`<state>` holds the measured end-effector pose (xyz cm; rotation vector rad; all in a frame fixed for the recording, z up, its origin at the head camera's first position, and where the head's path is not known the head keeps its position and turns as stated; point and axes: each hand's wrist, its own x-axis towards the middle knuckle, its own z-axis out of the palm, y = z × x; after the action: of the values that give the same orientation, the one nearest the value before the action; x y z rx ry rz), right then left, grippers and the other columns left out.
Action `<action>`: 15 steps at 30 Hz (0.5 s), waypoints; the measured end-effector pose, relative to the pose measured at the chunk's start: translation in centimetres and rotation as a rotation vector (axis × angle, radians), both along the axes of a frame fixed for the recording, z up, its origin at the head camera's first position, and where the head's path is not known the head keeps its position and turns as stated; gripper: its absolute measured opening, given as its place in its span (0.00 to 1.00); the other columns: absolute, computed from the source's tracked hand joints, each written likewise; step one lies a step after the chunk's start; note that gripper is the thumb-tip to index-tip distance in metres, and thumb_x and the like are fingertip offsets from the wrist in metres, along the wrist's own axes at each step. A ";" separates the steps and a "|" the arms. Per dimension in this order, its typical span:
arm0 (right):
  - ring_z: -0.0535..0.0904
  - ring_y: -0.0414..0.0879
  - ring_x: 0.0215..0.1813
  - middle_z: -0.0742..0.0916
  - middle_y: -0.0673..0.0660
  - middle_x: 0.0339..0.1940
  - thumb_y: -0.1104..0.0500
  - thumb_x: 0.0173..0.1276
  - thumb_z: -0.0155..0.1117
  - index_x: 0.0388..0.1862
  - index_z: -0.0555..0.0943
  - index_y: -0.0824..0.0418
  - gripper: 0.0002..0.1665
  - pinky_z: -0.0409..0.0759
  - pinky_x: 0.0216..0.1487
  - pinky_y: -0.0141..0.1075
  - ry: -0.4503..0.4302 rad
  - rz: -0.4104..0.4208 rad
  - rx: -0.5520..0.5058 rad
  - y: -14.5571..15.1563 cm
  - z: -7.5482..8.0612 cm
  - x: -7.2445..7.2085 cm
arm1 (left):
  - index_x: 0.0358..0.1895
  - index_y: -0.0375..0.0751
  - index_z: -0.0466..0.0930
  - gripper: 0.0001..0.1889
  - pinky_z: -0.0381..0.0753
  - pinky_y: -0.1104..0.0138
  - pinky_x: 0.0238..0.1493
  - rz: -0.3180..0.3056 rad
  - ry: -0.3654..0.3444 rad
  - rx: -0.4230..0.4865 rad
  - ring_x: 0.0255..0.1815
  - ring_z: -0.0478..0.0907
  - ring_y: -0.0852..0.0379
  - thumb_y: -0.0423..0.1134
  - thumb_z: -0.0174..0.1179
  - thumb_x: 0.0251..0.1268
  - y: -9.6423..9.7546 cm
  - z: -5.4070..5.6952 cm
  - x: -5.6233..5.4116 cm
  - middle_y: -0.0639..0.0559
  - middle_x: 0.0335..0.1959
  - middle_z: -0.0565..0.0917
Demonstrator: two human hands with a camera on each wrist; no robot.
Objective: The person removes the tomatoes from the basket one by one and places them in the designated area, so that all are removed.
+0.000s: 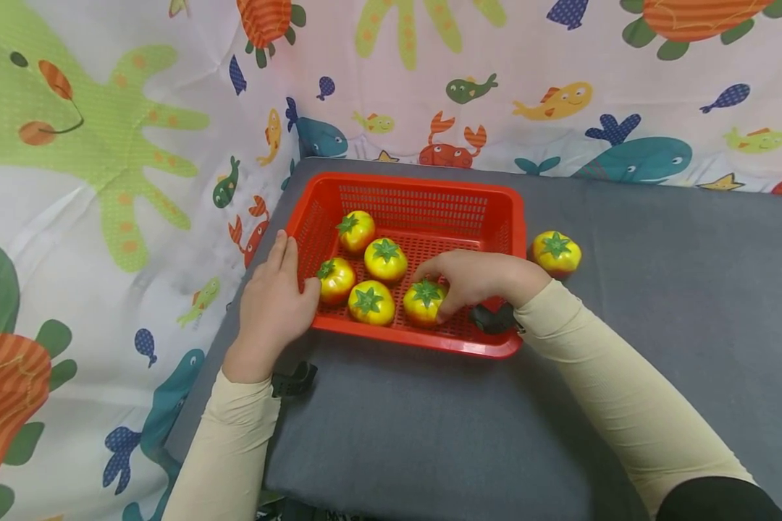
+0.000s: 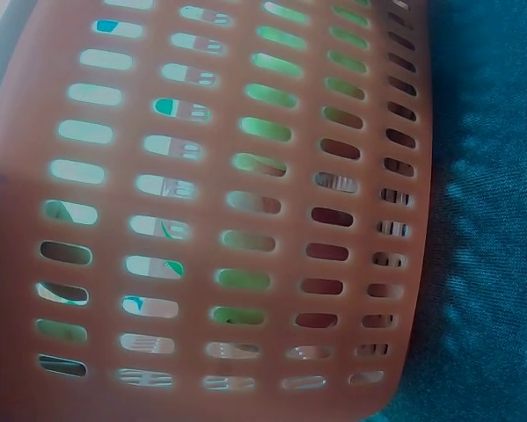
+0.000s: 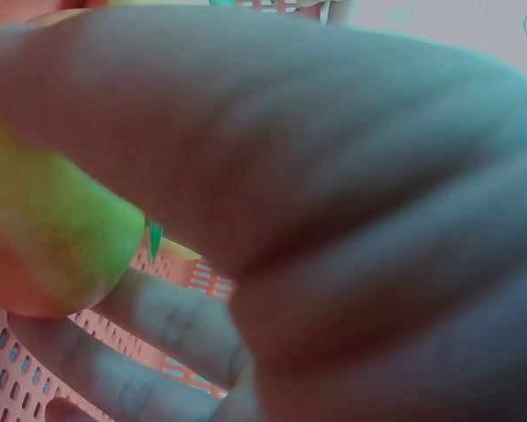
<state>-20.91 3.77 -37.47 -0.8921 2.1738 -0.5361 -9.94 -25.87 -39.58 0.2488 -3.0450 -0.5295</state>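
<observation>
A red plastic basket (image 1: 417, 340) stands on the grey surface, and its slotted side wall (image 2: 193, 211) fills most of the left wrist view. My left hand (image 1: 274, 307) rests along the basket's left rim with its fingers straight and thumb at the inner side. Inside the basket, my right hand (image 1: 478, 278) grips a yellow-red tomato (image 1: 423, 304) with a green star-shaped calyx, thumb on its near side. In the right wrist view that tomato (image 3: 61, 237) sits between thumb and fingers. Several similar tomatoes, including one tomato (image 1: 386, 260), lie in the basket's left half.
Another tomato (image 1: 556, 253) lies outside, just right of the basket. The grey surface (image 1: 678, 289) stretches to the right and front. A white sheet (image 1: 391, 94) printed with sea animals hangs behind and along the left side.
</observation>
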 end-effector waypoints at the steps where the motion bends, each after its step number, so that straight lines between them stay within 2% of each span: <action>1: 0.76 0.52 0.61 0.84 0.51 0.61 0.58 0.57 0.82 0.70 0.80 0.49 0.40 0.84 0.59 0.48 0.000 0.004 -0.005 0.0 0.0 0.0 | 0.85 0.36 0.50 0.41 0.72 0.33 0.68 0.003 -0.001 -0.002 0.74 0.67 0.30 0.48 0.51 0.73 0.0 0.0 0.1 0.40 0.87 0.49; 15: 0.78 0.52 0.59 0.85 0.51 0.59 0.57 0.57 0.82 0.68 0.81 0.50 0.38 0.82 0.61 0.50 0.044 0.012 -0.023 0.1 0.3 0.1 | 0.85 0.37 0.49 0.42 0.71 0.34 0.68 -0.005 -0.010 0.000 0.74 0.66 0.30 0.48 0.50 0.74 0.0 0.2 0.0 0.41 0.88 0.48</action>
<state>-20.80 3.91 -37.14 -0.9362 2.2050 -0.5411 -9.90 -25.83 -39.40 0.2442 -3.0565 -0.5297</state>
